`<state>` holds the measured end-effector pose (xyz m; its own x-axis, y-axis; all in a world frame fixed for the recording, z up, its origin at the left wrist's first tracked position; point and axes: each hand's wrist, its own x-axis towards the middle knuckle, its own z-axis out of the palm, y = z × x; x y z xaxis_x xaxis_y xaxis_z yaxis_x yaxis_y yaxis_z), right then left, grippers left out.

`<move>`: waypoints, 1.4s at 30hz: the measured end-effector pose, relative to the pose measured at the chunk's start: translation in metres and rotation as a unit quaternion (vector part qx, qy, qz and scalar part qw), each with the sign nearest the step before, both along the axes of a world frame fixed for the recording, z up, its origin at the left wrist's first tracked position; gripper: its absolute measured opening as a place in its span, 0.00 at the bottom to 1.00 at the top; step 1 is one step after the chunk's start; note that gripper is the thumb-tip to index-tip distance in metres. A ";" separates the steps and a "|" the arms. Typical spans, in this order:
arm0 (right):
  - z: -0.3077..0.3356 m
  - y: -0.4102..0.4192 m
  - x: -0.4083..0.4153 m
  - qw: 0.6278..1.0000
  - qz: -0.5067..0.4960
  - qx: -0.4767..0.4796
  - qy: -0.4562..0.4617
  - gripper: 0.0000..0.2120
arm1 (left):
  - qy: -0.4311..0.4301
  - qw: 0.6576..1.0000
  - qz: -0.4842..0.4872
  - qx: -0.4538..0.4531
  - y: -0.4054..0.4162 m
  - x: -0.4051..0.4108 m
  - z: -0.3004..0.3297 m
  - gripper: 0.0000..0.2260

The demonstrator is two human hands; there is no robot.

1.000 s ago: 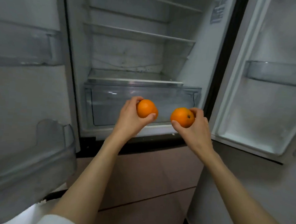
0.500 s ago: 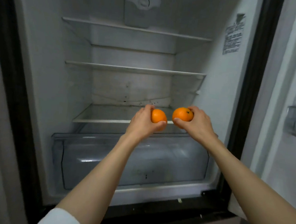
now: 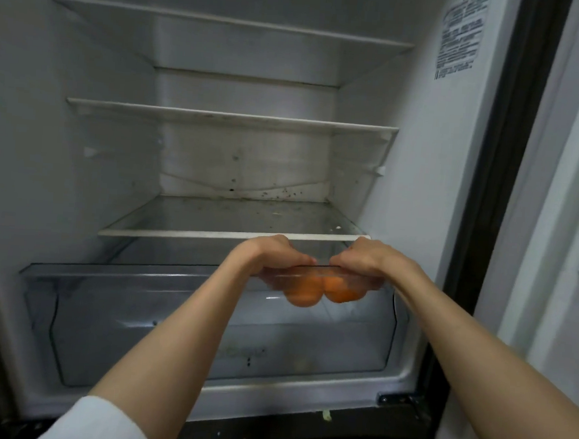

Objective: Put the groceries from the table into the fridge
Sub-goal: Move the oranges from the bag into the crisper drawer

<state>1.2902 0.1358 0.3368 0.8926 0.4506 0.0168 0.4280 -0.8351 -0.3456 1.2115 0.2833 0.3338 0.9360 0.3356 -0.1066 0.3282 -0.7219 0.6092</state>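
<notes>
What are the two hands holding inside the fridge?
Each hand holds one orange from above, fingers curled over its top: left hand on the left orange, right hand on the right orange, inside the clear drawer.

Two oranges held inside the crisper drawer at the bottom of the open fridge (image 3: 420,194).

The crisper drawer (image 3: 137,311) sits under the lowest shelf (image 3: 233,215), with two more shelves above. Both hands reach over the drawer's front rim at its right half: the left hand (image 3: 271,257) holds the left orange (image 3: 301,294), the right hand (image 3: 364,262) the right orange (image 3: 343,291), the two touching side by side behind the front wall. The fridge door (image 3: 571,239) stands at right.
</notes>
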 end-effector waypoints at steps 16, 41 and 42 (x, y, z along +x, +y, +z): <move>-0.019 -0.022 -0.040 0.971 0.089 0.081 -0.204 0.20 | -0.199 0.941 -0.005 0.275 -0.026 -0.053 -0.008 0.15; -0.173 -0.056 -0.428 0.911 0.390 0.070 -0.116 0.32 | -0.072 0.913 0.260 0.307 -0.112 -0.508 -0.187 0.34; -0.179 -0.053 -0.445 0.905 0.406 0.063 -0.109 0.32 | -0.058 0.909 0.275 0.307 -0.114 -0.529 -0.194 0.34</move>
<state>0.8448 0.0832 0.1581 0.2378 0.9386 0.2499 0.9523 -0.1746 -0.2503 0.6829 0.1689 0.1397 0.6018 0.7191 0.3473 0.7012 -0.6840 0.2012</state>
